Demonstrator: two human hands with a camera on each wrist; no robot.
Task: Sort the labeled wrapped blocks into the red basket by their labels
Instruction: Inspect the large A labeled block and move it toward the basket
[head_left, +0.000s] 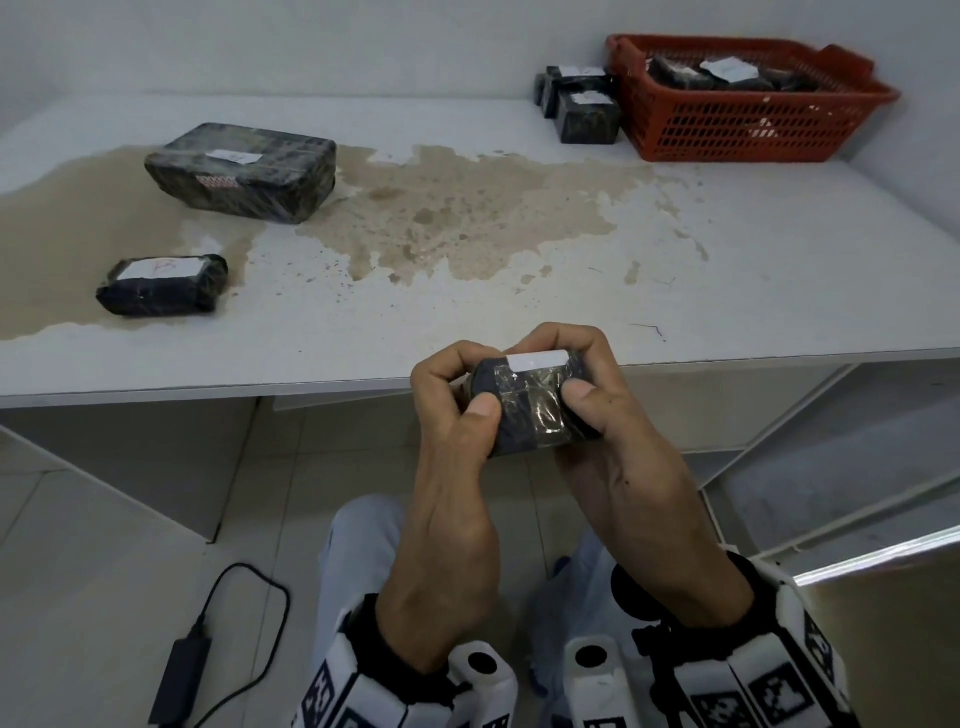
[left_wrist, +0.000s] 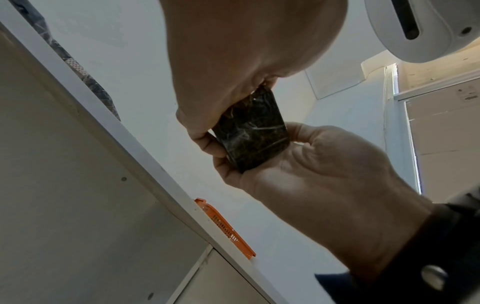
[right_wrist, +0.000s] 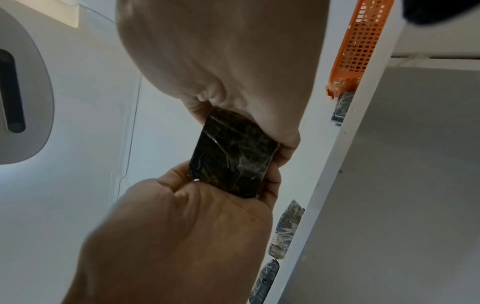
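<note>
Both hands hold one small black wrapped block (head_left: 530, 402) in the air just in front of the near edge of the table (head_left: 571, 249), over a pale tiled floor. The left hand (head_left: 457, 410) curls round the block's left end with the thumb pressed on its face, and the right hand (head_left: 597, 400) curls round the right end in the same way; a white label (head_left: 537, 359) on the block's top side faces away, so its writing cannot be read. The white tabletop carries a wide brown stain (head_left: 441, 213) across its middle and left. On the stain lie a large wrapped block (head_left: 241, 171) and, nearer, a small labeled block (head_left: 161, 286). The red basket (head_left: 748, 98) stands at the far right corner against a plain white wall, with wrapped blocks inside, and a few more blocks (head_left: 579, 104) are stacked just beside its left wall. A black cable and adapter (head_left: 184, 670) lie on the floor at lower left.
</note>
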